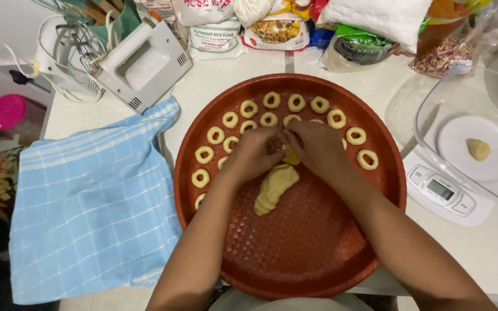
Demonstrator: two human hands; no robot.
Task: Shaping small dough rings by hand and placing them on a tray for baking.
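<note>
A blue checked cloth (pixel 90 207) is lying on the counter (pixel 491 253) just left of the round red tray (pixel 295 259), with a white hand mixer (pixel 142 63) sitting beyond the cloth's far corner. Over the middle of the tray, the left hand (pixel 255 152) and the right hand (pixel 315 147) are meeting, fingertips pinched together on a small piece of dough (pixel 290 156) between them. A larger dough lump (pixel 275 188) is lying on the tray just under the hands. Small dough rings (pixel 249 108) are arcing along the tray's far half, around the hands. Right of the tray, a white kitchen scale (pixel 448 193) is carrying a clear bowl (pixel 474 144) with a bit of dough inside.
</note>
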